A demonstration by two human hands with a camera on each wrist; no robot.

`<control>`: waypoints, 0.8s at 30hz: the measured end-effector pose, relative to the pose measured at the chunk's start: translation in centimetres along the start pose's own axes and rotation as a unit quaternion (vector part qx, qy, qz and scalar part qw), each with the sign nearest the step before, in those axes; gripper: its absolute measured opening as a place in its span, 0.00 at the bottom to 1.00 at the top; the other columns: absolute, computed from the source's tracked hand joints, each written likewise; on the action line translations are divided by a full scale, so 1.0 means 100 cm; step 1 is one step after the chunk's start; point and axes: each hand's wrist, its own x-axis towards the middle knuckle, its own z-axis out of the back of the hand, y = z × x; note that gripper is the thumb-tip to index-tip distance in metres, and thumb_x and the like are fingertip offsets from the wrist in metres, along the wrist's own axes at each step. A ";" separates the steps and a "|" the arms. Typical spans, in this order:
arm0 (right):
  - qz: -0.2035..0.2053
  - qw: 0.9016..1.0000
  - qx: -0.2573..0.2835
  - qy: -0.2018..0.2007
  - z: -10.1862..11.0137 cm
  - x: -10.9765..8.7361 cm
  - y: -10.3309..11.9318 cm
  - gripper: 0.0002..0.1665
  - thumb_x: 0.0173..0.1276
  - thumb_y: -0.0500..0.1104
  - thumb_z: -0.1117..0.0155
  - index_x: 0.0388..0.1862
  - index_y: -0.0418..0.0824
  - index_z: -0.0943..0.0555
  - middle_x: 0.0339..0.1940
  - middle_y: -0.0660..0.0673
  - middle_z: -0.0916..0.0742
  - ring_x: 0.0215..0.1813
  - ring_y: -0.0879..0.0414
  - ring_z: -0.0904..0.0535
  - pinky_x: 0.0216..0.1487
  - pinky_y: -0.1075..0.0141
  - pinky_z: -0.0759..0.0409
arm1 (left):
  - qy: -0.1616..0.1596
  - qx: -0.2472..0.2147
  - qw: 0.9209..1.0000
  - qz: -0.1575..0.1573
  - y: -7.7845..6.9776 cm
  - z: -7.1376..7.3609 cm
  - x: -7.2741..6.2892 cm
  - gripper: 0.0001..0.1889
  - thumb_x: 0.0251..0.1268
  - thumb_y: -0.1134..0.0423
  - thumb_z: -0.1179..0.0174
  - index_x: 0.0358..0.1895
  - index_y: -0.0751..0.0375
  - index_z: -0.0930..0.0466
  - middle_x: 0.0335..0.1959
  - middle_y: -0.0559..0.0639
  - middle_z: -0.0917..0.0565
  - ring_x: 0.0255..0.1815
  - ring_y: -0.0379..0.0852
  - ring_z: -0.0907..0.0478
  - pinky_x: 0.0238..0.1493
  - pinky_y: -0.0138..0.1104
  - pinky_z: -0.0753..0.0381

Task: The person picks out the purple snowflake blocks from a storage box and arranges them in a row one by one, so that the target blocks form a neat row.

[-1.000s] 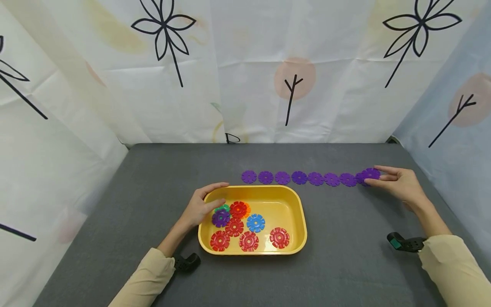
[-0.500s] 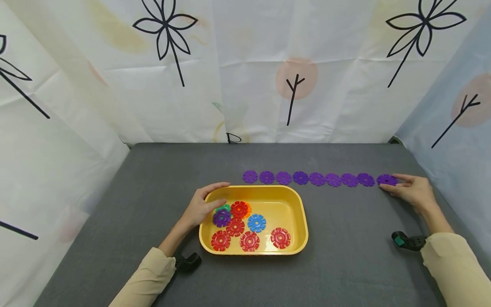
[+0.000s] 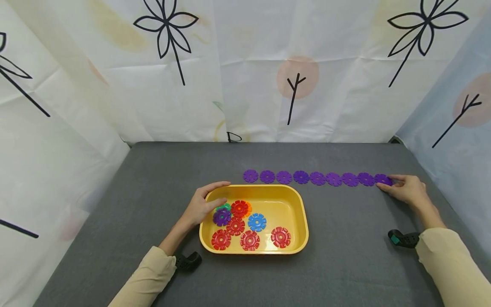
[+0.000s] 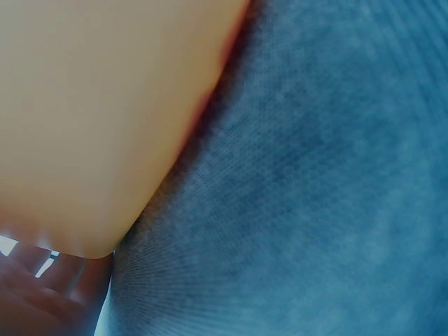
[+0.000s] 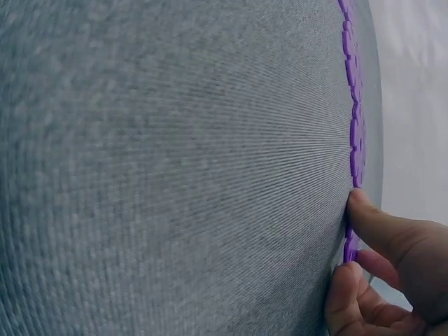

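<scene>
A row of flat purple flower-shaped discs lies along the grey table. My right hand pinches the purple flower disc at the row's right end, its edge meeting the neighbouring disc. In the right wrist view, thumb and fingers are on this disc, close to the cloth. My left hand holds the yellow tray by its left side, thumb inside the rim and fingers outside. The tray's outer wall fills much of the left wrist view.
In the tray lie several red flower discs, a blue one, a purple one, and partly covered green and orange ones. The grey table ends at a patterned white cloth backdrop.
My right hand first carried the purple disc right, lowering it past the row's end, then slid it left against the last disc. My left hand stays on the tray.
</scene>
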 end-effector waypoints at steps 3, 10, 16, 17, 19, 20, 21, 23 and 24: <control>0.014 1.000 -0.012 -0.012 -0.001 -0.002 0.003 0.43 0.76 0.55 0.41 0.68 0.17 0.34 0.21 0.48 0.20 0.38 0.45 0.32 0.50 0.43 0.35 | 0.001 0.001 1.000 0.002 0.000 0.000 0.000 0.22 0.71 0.68 0.39 0.67 0.67 0.23 0.68 0.66 0.22 0.65 0.63 0.21 0.62 0.31 0.20; 0.107 0.989 0.017 -0.100 -0.016 -0.012 0.036 0.32 0.71 0.45 0.33 0.60 0.19 0.25 0.18 0.43 0.19 0.30 0.48 0.28 0.67 0.30 0.45 | -0.001 -0.002 1.000 0.003 -0.001 0.000 -0.001 0.22 0.71 0.68 0.39 0.67 0.67 0.23 0.68 0.66 0.22 0.65 0.64 0.21 0.61 0.28 0.21; 0.160 0.981 0.036 -0.107 -0.032 -0.036 0.097 0.33 0.70 0.49 0.30 0.64 0.28 0.22 0.38 0.31 0.13 0.41 0.40 0.19 0.35 0.61 0.21 | -0.003 0.005 1.000 0.002 0.000 0.000 0.000 0.22 0.71 0.68 0.39 0.66 0.66 0.23 0.68 0.65 0.22 0.65 0.63 0.22 0.62 0.31 0.20; 0.173 0.979 0.037 -0.104 -0.035 -0.040 0.107 0.33 0.69 0.49 0.29 0.64 0.29 0.21 0.39 0.32 0.13 0.39 0.42 0.17 0.29 0.66 0.25 | -0.003 0.006 1.000 0.001 0.001 0.000 0.000 0.22 0.71 0.68 0.39 0.66 0.66 0.23 0.68 0.65 0.21 0.65 0.63 0.22 0.62 0.31 0.20; 0.205 0.973 0.052 -0.088 -0.039 -0.050 0.126 0.32 0.68 0.48 0.28 0.64 0.30 0.21 0.39 0.33 0.13 0.39 0.43 0.15 0.29 0.69 0.23 | -0.002 0.006 1.000 -0.001 0.001 0.000 0.000 0.22 0.71 0.68 0.39 0.66 0.67 0.23 0.67 0.66 0.21 0.65 0.63 0.22 0.62 0.31 0.20; 0.221 0.970 0.059 -0.077 -0.042 -0.055 0.135 0.32 0.68 0.48 0.27 0.64 0.30 0.20 0.39 0.33 0.13 0.39 0.44 0.15 0.30 0.70 0.22 | -0.003 0.006 1.000 -0.001 0.001 0.000 0.000 0.22 0.71 0.68 0.39 0.66 0.67 0.23 0.67 0.66 0.21 0.65 0.64 0.22 0.62 0.30 0.20; 0.234 0.968 0.066 -0.068 -0.044 -0.060 0.143 0.31 0.67 0.47 0.27 0.64 0.31 0.20 0.39 0.34 0.13 0.39 0.45 0.15 0.31 0.71 0.22 | -0.003 0.005 1.000 0.000 0.001 0.000 0.000 0.22 0.71 0.68 0.39 0.66 0.67 0.23 0.67 0.66 0.21 0.65 0.64 0.22 0.61 0.30 0.20; 0.256 0.962 0.082 -0.046 -0.050 -0.069 0.158 0.30 0.67 0.47 0.26 0.63 0.33 0.19 0.39 0.36 0.13 0.39 0.47 0.15 0.32 0.71 0.21 | -0.004 0.005 1.000 0.000 0.001 0.000 0.000 0.22 0.71 0.68 0.39 0.66 0.66 0.23 0.67 0.65 0.21 0.65 0.63 0.22 0.62 0.30 0.20; 0.266 0.959 0.087 -0.034 -0.053 -0.074 0.165 0.29 0.67 0.47 0.26 0.63 0.33 0.18 0.39 0.37 0.13 0.40 0.48 0.16 0.33 0.72 0.20 | -0.004 0.005 1.000 0.001 0.001 -0.001 0.000 0.22 0.71 0.68 0.39 0.66 0.66 0.23 0.67 0.65 0.21 0.65 0.63 0.22 0.62 0.30 0.20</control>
